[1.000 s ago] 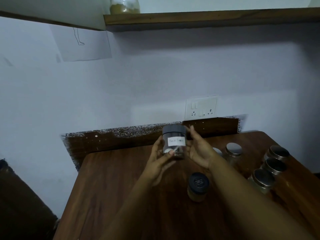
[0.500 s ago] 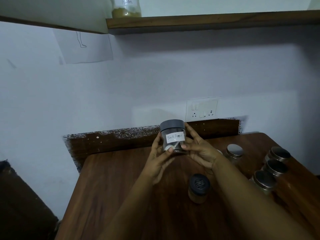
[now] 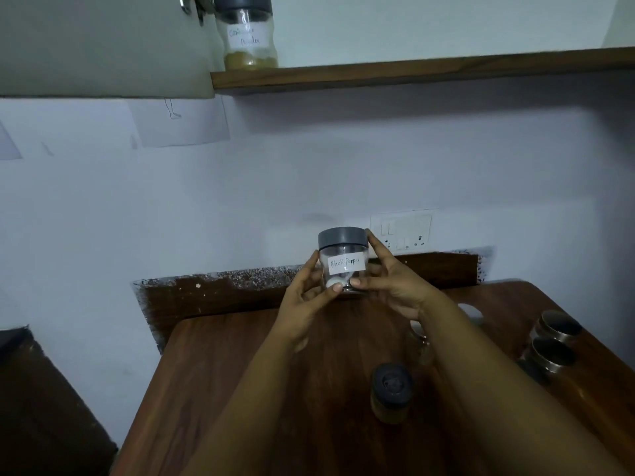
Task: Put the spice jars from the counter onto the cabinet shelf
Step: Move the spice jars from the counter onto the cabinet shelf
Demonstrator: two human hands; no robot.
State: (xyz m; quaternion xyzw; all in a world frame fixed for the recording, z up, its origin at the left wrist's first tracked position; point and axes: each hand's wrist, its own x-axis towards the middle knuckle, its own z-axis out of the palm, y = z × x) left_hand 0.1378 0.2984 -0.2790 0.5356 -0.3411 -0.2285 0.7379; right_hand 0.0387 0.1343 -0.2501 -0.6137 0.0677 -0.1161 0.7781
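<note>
A clear, grey-lidded jar labelled "Black Pepper" is upright above the counter; a yellow-powder jar, seemingly coriander, stands on the shelf.

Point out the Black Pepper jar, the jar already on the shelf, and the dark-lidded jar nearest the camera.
Clear grey-lidded Black Pepper jar (image 3: 344, 264): head view, on its white label.
Clear jar of yellow-brown powder on the wooden shelf (image 3: 248, 39): head view, on its label.
Dark-lidded jar on the wooden counter (image 3: 391, 386): head view, on its lid.

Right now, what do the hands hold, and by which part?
Both hands, left hand and right hand, hold the pepper jar by its sides.
</note>
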